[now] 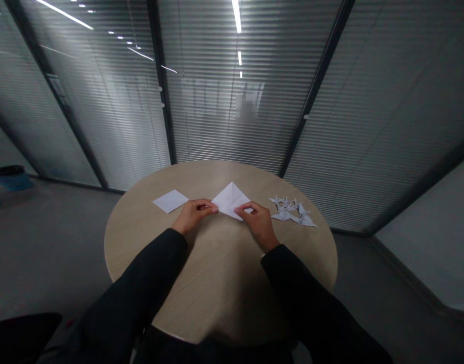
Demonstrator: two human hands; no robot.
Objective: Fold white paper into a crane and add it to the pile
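Observation:
A white sheet folded into a diamond-shaped origami base [229, 199] lies on the round light-wood table [220, 177], its creases showing. My left hand [194, 215] pinches its left corner between thumb and fingers. My right hand [259, 225] grips its lower right edge. To the left of my left hand lies a flat square of white paper [170, 201], not touching it. Right of my right hand is a small heap of folded paper cranes [290, 211]. Dark sleeves cover both my forearms.
Glass partitions with slatted blinds [232, 116] curve behind the table, and a grey floor [49, 242] surrounds it. A blue and dark object [9, 179] sits on the floor at far left. A black shape [23, 333] shows at lower left.

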